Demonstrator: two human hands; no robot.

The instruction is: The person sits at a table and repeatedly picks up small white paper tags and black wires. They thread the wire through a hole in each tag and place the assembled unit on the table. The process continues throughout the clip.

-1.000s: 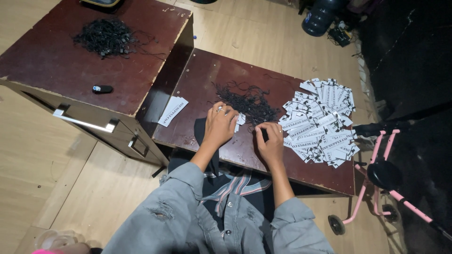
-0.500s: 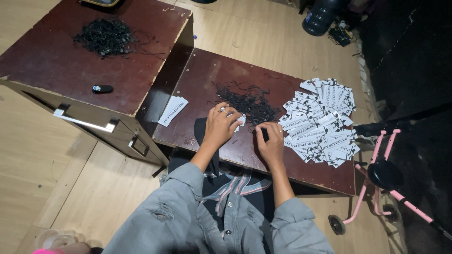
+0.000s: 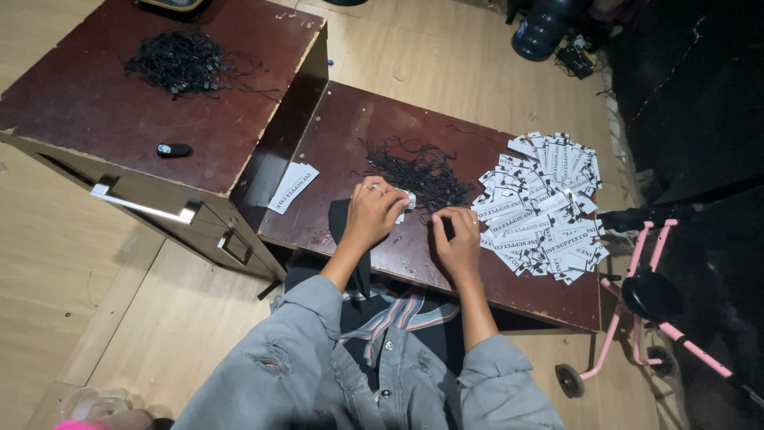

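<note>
1. Left hand sits on the low dark table, fingers curled shut around a small white paper tag. Only the tag's right end shows past the fingertips, so its long axis looks roughly left-right, pointing toward the other hand.
2. Right hand is just beside it, fingers bent and pinched together near the table top. Cannot tell whether it has a string between the fingertips; too small and dark to resolve.
3. Key relation: the pile of black strings lies directly ahead of both hands, away from the body, touching distance from the fingertips. Right hand's fingers are at its near edge; left hand is at its left-near corner. No single axis, the strands are tangled.
4. The spread of white printed tags lies to the right of the right hand, its edge just beside the knuckles. Right hand is clearly the nearer one. Tags overlap at mixed angles, most with long axes fanned left-right to diagonal.
5. A few more white tags lie at the table's left edge, left of the left hand and apart from it.
6. Higher table to the left holds a second black string pile and a small dark object, well apart from both hands.
</note>
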